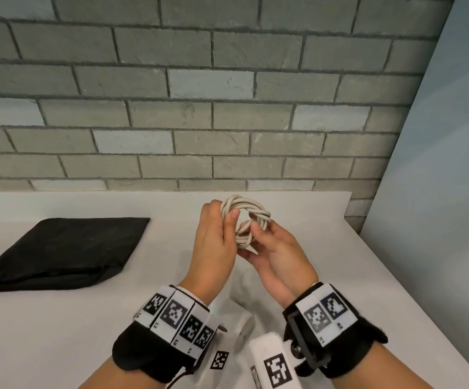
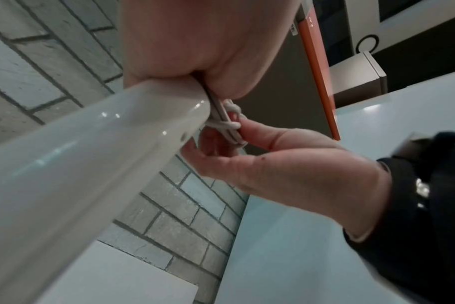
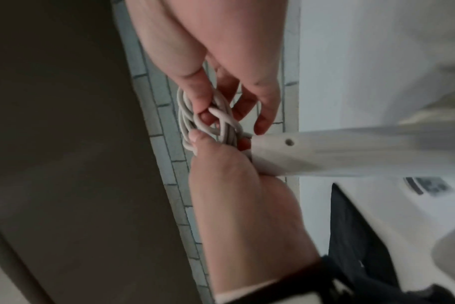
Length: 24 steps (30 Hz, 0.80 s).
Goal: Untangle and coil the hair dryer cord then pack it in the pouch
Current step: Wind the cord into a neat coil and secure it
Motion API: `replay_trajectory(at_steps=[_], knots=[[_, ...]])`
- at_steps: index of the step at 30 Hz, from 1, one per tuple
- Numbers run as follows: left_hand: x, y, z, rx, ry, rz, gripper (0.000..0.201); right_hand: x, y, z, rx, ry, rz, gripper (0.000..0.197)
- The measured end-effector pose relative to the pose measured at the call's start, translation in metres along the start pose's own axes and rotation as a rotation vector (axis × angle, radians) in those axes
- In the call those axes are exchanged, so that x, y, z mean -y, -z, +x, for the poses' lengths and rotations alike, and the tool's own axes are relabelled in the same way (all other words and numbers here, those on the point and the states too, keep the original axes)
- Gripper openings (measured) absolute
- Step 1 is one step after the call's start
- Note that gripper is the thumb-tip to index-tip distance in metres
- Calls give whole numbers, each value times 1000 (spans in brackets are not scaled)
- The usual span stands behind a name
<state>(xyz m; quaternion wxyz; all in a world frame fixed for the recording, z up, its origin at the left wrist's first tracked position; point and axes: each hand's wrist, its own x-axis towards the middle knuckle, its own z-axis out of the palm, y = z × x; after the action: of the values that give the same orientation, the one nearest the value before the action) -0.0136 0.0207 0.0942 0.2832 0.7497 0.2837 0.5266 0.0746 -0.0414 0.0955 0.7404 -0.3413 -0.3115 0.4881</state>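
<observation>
I hold a white coiled cord [image 1: 248, 210] above the white table [image 1: 87, 318], between both hands. My left hand [image 1: 224, 213] grips the coil's left side, thumb on its front. My right hand [image 1: 251, 240] pinches a loop at the coil's lower right. The right wrist view shows my right hand's fingertips [image 3: 204, 109] on a loose turn of the cord [image 3: 221, 123] crossing the bundle. The white hair dryer [image 1: 241, 324] lies low between my wrists; its handle [image 2: 91, 154] reaches up to my left palm. The black pouch [image 1: 59, 248] lies flat to the left.
A grey brick wall [image 1: 199, 108] stands right behind the table. The table's right edge [image 1: 396, 276] runs diagonally beside my right arm, with a pale wall panel [image 1: 438, 164] beyond it. Bare tabletop lies between the pouch and my hands.
</observation>
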Motion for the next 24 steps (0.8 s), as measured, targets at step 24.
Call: replay_trajectory(at_steps=[24], knots=[[-11, -7, -5, 14, 28, 138, 15, 15, 1, -3, -265, -58, -411, 32]])
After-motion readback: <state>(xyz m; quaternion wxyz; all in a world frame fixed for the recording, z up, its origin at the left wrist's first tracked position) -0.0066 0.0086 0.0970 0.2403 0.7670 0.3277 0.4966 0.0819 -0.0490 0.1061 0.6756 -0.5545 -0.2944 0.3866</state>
